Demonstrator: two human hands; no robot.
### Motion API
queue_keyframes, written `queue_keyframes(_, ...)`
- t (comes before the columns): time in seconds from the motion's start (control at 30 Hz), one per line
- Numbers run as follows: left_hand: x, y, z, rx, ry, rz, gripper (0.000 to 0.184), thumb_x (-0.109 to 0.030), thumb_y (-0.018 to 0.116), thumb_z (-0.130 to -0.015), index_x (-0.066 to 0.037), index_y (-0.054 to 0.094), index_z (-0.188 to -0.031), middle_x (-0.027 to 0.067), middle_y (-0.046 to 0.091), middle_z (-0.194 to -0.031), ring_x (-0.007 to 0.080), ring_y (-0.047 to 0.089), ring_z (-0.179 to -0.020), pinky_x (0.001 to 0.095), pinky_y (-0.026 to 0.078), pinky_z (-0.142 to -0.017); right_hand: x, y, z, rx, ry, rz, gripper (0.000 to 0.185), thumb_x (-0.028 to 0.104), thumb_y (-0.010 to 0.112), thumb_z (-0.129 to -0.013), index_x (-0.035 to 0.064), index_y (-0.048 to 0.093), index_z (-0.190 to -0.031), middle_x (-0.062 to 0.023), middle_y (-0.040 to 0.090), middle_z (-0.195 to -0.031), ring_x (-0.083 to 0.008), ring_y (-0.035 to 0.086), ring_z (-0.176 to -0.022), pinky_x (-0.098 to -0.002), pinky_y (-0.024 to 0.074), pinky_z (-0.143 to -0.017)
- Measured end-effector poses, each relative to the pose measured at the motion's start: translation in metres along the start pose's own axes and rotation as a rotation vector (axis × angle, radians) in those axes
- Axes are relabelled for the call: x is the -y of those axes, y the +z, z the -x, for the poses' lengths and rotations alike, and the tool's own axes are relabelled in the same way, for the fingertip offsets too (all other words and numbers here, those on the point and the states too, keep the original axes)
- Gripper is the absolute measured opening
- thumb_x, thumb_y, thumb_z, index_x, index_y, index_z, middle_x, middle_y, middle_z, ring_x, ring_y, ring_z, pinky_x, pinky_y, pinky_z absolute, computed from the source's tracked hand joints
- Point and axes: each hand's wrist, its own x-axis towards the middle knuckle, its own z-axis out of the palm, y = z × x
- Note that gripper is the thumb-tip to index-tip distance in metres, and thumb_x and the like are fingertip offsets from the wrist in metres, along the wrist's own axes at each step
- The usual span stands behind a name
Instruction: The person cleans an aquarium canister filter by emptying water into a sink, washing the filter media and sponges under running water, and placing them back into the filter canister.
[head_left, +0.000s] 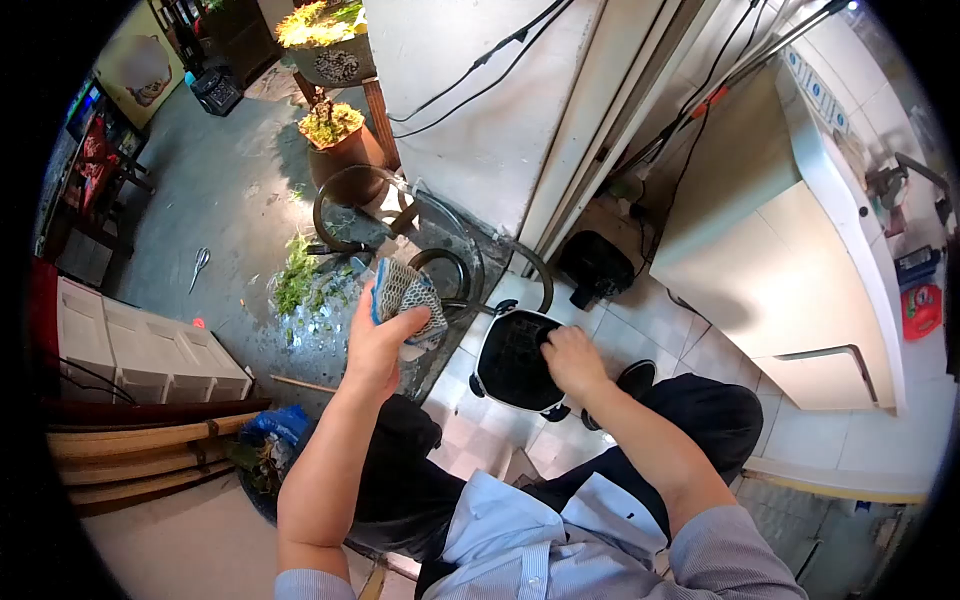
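Note:
A folded grey patterned cloth with a blue edge (408, 300) is gripped in my left hand (378, 345), raised over the floor left of the black container. My right hand (575, 362) is at the right rim of a black square container with a pale rim (510, 355), which stands on the tiles between my feet. The fingers of my right hand are bent down over the container's edge; their tips are partly hidden, and what they hold, if anything, cannot be made out.
A coiled hose (440, 265) lies beyond the container, near a potted plant (345, 150). Green leaves (295, 280) and scissors (201, 262) lie on the grey floor. A black object (597, 265) sits by the doorway. White drawers (140, 345) stand left, a pale cabinet (790, 290) right.

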Motion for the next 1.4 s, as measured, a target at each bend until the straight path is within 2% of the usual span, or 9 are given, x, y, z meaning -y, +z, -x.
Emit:
queue_keyframes(0.23, 0.000, 0.007, 0.001, 0.018, 0.012, -0.021, 0.046, 0.004, 0.063, -0.072, -0.003, 0.047, -0.116, 0.0052, 0.059, -0.096, 0.0157, 0.058, -0.086, 0.0304, 0.046, -0.079, 0.009, 0.016, 0.025, 0.545, -0.011, 0.260, 0.022, 0.020, 0.052, -0.078, 0.0058, 0.069, -0.082, -0.0111, 0.065, -0.089, -0.0277, 0.055, -0.098, -0.0432, 0.0323, -0.100)
queue_keyframes(0.33, 0.003, 0.004, 0.003, 0.012, -0.010, -0.037, 0.046, 0.004, 0.063, -0.073, -0.003, 0.047, -0.115, 0.0052, 0.059, -0.096, 0.0158, 0.058, -0.086, 0.0304, 0.046, -0.079, 0.011, 0.031, 0.024, 0.560, -0.022, 0.384, 0.035, 0.033, 0.051, -0.082, 0.0093, 0.066, -0.103, -0.0087, 0.063, -0.100, -0.0296, 0.052, -0.097, -0.0419, 0.0301, -0.098)
queue_keyframes(0.67, 0.010, 0.004, 0.000, 0.038, -0.033, -0.056, 0.047, 0.004, 0.064, -0.072, -0.004, 0.047, -0.116, 0.0062, 0.059, -0.097, 0.0169, 0.058, -0.086, 0.0311, 0.046, -0.080, 0.016, 0.025, 0.019, 0.655, 0.059, 0.358, 0.030, 0.024, 0.047, -0.083, 0.0139, 0.066, -0.105, -0.0089, 0.058, -0.112, -0.0329, 0.047, -0.111, -0.0436, 0.0285, -0.101)
queue_keyframes(0.77, 0.018, -0.002, 0.000, 0.078, -0.093, -0.139, 0.052, 0.004, 0.065, -0.071, -0.004, 0.046, -0.119, 0.0068, 0.059, -0.099, 0.0183, 0.058, -0.088, 0.0322, 0.047, -0.081, 0.020, -0.002, 0.017, 0.524, 0.152, 0.082, 0.029, 0.022, 0.045, -0.086, 0.0098, 0.067, -0.102, -0.0142, 0.061, -0.109, -0.0349, 0.049, -0.113, -0.0470, 0.0315, -0.101)
queue_keyframes(0.87, 0.026, 0.007, 0.014, 0.083, -0.282, -0.166, 0.058, 0.005, 0.067, -0.069, -0.004, 0.045, -0.122, 0.0076, 0.060, -0.101, 0.0194, 0.059, -0.091, 0.0330, 0.048, -0.081, 0.042, -0.031, 0.014, 0.148, 0.591, -0.831, 0.031, 0.030, 0.056, -0.083, 0.0046, 0.065, -0.100, -0.0127, 0.066, -0.095, -0.0249, 0.060, -0.095, -0.0349, 0.0476, -0.084)
queue_keyframes(0.97, 0.051, 0.013, 0.026, 0.250, -0.362, -0.224, 0.063, 0.005, 0.070, -0.068, -0.004, 0.044, -0.124, 0.0080, 0.060, -0.103, 0.0202, 0.059, -0.093, 0.0336, 0.048, -0.082, 0.070, -0.051, 0.015, 0.318, 0.977, -1.835, 0.060, 0.054, 0.053, -0.085, 0.0132, 0.046, -0.129, -0.0107, 0.052, -0.124, -0.0240, 0.055, -0.102, -0.0452, 0.0445, -0.088)
queue_keyframes(1.03, 0.068, 0.020, 0.036, 0.330, -0.409, -0.223, 0.070, 0.007, 0.069, -0.066, -0.005, 0.040, -0.128, 0.0096, 0.059, -0.105, 0.0231, 0.058, -0.097, 0.0362, 0.047, -0.086, 0.079, -0.060, 0.017, 0.371, 0.884, -2.108, 0.071, 0.060, 0.050, -0.084, 0.0196, 0.029, -0.138, -0.0091, 0.040, -0.133, -0.0271, 0.052, -0.106, -0.0525, 0.0425, -0.089)
queue_keyframes(1.17, 0.087, 0.035, 0.059, 0.402, -0.453, -0.322, 0.061, 0.004, 0.071, -0.066, -0.006, 0.046, -0.121, 0.0078, 0.057, -0.106, 0.0210, 0.056, -0.099, 0.0349, 0.043, -0.089, 0.096, -0.072, 0.025, 0.421, 0.786, -2.154, 0.065, 0.059, 0.044, -0.088, 0.0177, 0.032, -0.136, -0.0067, 0.043, -0.128, -0.0257, 0.049, -0.112, -0.0523, 0.0427, -0.091)
queue_keyframes(1.4, 0.106, 0.040, 0.077, 0.373, -0.415, -0.489, 0.066, -0.004, 0.074, -0.068, -0.004, 0.041, -0.125, 0.0103, 0.056, -0.109, 0.0207, 0.056, -0.100, 0.0342, 0.045, -0.086, 0.108, -0.054, 0.040, 0.349, 0.841, -2.061, 0.071, 0.058, 0.060, -0.079, 0.0179, 0.034, -0.131, -0.0053, 0.049, -0.119, -0.0201, 0.054, -0.103, -0.0448, 0.0478, -0.081)
